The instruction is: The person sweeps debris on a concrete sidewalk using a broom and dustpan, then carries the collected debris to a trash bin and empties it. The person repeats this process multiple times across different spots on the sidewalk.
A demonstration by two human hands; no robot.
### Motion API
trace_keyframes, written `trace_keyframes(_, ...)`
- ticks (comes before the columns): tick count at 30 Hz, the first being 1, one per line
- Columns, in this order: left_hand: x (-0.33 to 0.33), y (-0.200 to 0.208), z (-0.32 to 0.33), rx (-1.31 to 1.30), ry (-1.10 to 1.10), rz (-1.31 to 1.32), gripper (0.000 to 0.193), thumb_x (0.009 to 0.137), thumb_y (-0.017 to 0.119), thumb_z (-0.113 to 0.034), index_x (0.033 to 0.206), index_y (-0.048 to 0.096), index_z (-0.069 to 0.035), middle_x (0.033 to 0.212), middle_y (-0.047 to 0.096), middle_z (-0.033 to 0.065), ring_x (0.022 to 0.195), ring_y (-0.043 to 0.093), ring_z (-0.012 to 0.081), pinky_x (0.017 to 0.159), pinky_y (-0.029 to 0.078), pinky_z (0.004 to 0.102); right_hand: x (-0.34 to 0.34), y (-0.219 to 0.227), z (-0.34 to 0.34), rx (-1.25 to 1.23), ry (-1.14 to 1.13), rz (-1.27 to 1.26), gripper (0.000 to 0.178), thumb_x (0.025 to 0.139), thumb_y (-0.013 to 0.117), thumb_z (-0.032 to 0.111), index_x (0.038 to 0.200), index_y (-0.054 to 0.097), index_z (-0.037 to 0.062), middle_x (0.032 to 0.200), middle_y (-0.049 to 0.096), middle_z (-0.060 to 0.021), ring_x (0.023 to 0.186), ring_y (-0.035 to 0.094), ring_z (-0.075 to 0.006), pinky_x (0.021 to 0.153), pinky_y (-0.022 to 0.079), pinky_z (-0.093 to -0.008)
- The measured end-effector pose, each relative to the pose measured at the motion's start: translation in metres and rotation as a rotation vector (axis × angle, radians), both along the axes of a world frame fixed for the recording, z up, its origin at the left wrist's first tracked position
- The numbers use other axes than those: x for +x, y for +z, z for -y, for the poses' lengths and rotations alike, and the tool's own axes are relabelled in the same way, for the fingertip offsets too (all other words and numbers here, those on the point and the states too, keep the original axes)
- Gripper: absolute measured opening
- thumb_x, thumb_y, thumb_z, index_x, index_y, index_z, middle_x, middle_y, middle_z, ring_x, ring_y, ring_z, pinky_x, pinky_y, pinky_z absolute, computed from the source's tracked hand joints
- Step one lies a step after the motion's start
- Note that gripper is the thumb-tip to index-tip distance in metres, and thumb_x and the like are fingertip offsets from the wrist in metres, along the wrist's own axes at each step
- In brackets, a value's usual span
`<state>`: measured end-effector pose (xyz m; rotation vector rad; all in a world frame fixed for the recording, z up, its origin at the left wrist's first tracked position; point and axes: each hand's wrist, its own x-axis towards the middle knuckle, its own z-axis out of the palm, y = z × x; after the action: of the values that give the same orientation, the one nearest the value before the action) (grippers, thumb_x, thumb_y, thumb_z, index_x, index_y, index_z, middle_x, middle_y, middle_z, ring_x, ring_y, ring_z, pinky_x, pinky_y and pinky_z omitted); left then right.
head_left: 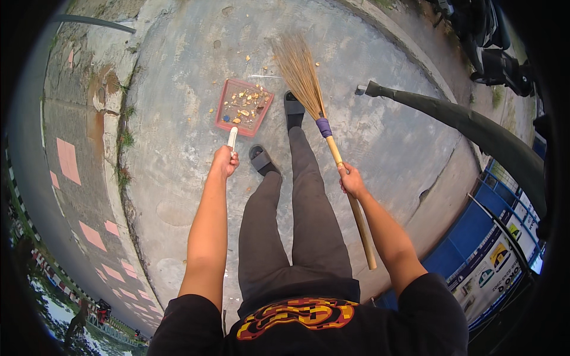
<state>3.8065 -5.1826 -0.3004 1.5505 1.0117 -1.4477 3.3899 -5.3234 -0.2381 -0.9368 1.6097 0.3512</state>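
Observation:
My left hand (225, 161) is closed around the white handle of a red dustpan (244, 124), which lies low over the concrete in front of my feet. Dry leaves and bits of litter (244, 113) are scattered in the pan, along with a small blue piece. In my right hand (353, 180) is the bamboo handle of a stick broom (300, 68), bound with a purple wrap. Its bristles fan out at the far side, to the right of the pan and beyond my slippered foot. The broom's handle end points back beside my right thigh.
A thin white stick (265, 76) and a few litter bits lie on the concrete (178, 118) past the pan. A dark pole (451, 115) slants in from the right, near a blue frame with a banner (496, 261). A motorcycle (499, 53) stands far right; a paved kerb strip (77, 130) runs left.

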Motion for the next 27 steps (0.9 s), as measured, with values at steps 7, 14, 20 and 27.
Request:
trace_keyframes(7, -0.022, -0.008, 0.010, -0.060, -0.056, 0.040, 0.014, 0.094, 0.045, -0.006, 0.106, 0.041, -0.001, 0.076, 0.049, 0.0065, 0.055, 0.045, 0.0099, 0.042, 0.033, 0.0224, -0.048, 0.071, -0.102, 0.127, 0.089, 0.018, 0.041, 0.103, 0.058, 0.031, 0.138, 0.057, 0.0118, 0.059, 0.049, 0.0004, 0.043, 0.047, -0.0104, 0.040, 0.040, -0.0294)
trace_keyframes(14, -0.030, -0.011, -0.013, -0.102, 0.039, -0.001, 0.011, 0.095, 0.045, -0.006, 0.105, 0.043, -0.002, 0.079, 0.050, 0.0078, 0.057, 0.044, 0.0113, 0.042, 0.034, 0.0226, -0.090, 0.120, -0.124, 0.085, -0.013, 0.075, 0.047, 0.100, 0.064, 0.027, 0.142, 0.055, 0.0061, 0.062, 0.049, 0.0033, 0.046, 0.044, -0.0070, 0.040, 0.038, -0.0270)
trace_keyframes(20, -0.027, 0.007, -0.060, -0.164, 0.216, -0.047, 0.014, 0.097, 0.043, -0.006, 0.110, 0.040, -0.004, 0.078, 0.049, 0.0071, 0.055, 0.042, 0.0093, 0.041, 0.030, 0.0214, -0.050, 0.092, -0.058, -0.095, -0.051, 0.110, 0.052, 0.103, 0.061, 0.030, 0.147, 0.049, 0.0071, 0.062, 0.050, 0.0024, 0.046, 0.045, -0.0074, 0.040, 0.039, -0.0269)
trace_keyframes(27, -0.037, 0.001, -0.067, -0.164, 0.413, -0.126, 0.011, 0.096, 0.042, -0.007, 0.106, 0.038, -0.003, 0.075, 0.048, 0.0067, 0.054, 0.041, 0.0081, 0.040, 0.029, 0.0207, 0.073, 0.018, 0.062, -0.398, 0.161, 0.073, 0.047, 0.101, 0.060, 0.035, 0.140, 0.058, 0.0085, 0.060, 0.055, -0.0034, 0.045, 0.053, -0.0133, 0.043, 0.045, -0.0317)
